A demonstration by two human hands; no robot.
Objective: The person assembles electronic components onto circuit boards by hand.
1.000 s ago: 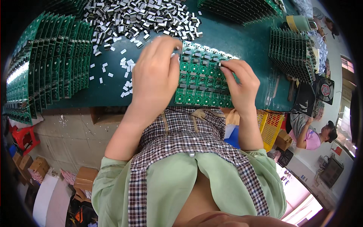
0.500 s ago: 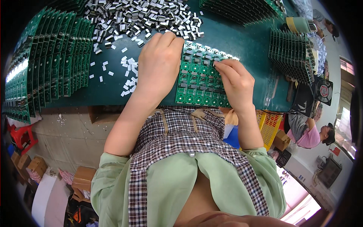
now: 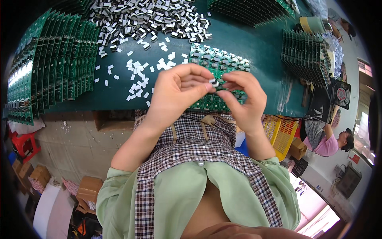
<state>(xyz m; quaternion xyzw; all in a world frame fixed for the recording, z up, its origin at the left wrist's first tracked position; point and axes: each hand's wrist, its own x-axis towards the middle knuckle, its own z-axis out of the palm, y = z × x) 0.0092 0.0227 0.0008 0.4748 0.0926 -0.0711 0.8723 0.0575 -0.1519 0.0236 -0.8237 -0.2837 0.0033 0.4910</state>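
The left hand [image 3: 175, 93] and the right hand [image 3: 242, 99] met above the near edge of the green table [image 3: 262, 55], fingertips pinched together on a small white-and-dark component [image 3: 214, 83]. Both hands were narrowed to a pinch: the left thumb and forefinger closed on one side of the part, the right thumb and forefinger on the other, the remaining fingers curled. Whether one hand alone bore the part could not be told.

Directly beneath and behind the hands lay a green circuit board panel [image 3: 219, 63], flat on the table, its far rows filled with small parts and its near rows partly hidden by the fingers. Just left of the left hand was a loose scatter of small white pieces [image 3: 139, 77]. Beyond that, at the far side of the table, lay a large heap of black-and-white components [image 3: 147, 18]. A long row of green boards stood on edge at the far left [image 3: 47, 67], and another rack of upright boards [image 3: 304, 49] stood to the right. A small black fan [image 3: 341, 95] sat at the right end.
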